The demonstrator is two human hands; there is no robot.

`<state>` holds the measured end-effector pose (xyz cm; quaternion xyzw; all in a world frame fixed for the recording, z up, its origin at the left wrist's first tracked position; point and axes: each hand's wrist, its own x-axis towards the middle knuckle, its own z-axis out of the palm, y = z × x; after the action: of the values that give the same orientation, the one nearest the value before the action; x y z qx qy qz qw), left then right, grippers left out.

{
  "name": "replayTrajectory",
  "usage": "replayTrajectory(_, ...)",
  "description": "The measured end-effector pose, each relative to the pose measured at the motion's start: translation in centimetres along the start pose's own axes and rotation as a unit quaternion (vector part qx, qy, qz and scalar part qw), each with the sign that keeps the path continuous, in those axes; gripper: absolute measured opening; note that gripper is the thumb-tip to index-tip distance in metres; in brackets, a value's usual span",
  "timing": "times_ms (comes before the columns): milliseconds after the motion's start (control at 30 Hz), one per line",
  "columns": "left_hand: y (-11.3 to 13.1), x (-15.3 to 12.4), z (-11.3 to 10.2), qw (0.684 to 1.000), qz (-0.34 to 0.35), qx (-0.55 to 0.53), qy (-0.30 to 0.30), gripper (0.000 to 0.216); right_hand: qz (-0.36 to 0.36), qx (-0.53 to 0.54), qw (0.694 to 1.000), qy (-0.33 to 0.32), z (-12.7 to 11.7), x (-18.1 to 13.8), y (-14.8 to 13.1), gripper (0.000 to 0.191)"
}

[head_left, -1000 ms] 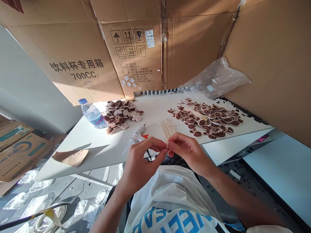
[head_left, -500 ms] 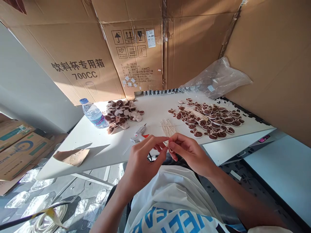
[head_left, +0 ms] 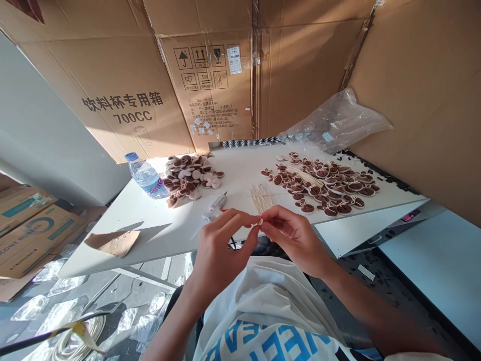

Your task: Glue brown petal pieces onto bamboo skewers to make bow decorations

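A small loop of cream cord (head_left: 260, 222) is pinched between my fingertips, over the front edge of the white table. My left hand (head_left: 224, 243) holds it from the left with thumb and forefinger. From the other side, my right hand (head_left: 292, 234) pinches the same cord, its remaining fingers curled. Most of the cord is hidden by the fingers. Just beyond the hands lies a loose bunch of cream cord lengths (head_left: 261, 197). A white glue gun (head_left: 217, 204) rests to the left of it, partly behind my left hand.
Brown padded pieces with cream bows (head_left: 340, 186) spread across the table's right side, with more cords among them. Brown and pale pieces (head_left: 190, 175) are heaped at left beside a water bottle (head_left: 147, 176). A torn cardboard scrap (head_left: 114, 242) lies near the front-left edge. Cardboard walls (head_left: 221, 115) stand behind.
The cord between my fingertips has become a smaller, tighter loop. My right fingers have curled in closer. The piles and glue gun stay where they were; the view has shifted very slightly.
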<state>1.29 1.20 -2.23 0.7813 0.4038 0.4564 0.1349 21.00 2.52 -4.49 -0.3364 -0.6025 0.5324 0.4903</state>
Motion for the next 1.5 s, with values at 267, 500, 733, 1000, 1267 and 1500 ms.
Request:
replayTrajectory(267,-0.1,-0.2,0.0,1.0,0.019,-0.009,0.012,0.01,0.004,-0.009,1.0,-0.008,-0.1,-0.2,-0.3,0.027)
replayTrajectory(500,-0.2,-0.3,-0.2,0.991,-0.083,-0.102,-0.009,0.008,0.008,0.022,1.0,-0.013,0.1,-0.5,-0.4,0.028)
replayTrajectory(733,0.0,0.2,-0.4,0.894,-0.207,-0.39,-0.073,0.017,0.017,0.094,0.995,-0.031,0.4,-0.8,-0.9,0.025)
replayTrajectory(1000,-0.2,0.4,0.0,0.815,-0.265,-0.507,-0.093,0.024,0.02,0.129,0.991,-0.038,0.8,-0.8,-0.5,0.024)
replayTrajectory(1267,0.4,-0.3,0.0,0.981,-0.087,-0.175,-0.009,0.006,-0.01,0.058,0.998,-0.007,0.6,-1.1,0.1,0.02)
replayTrajectory(1500,0.0,-0.4,0.1,0.997,0.004,-0.079,0.005,0.009,-0.021,0.055,0.998,-0.001,0.5,-1.2,0.0,0.019)
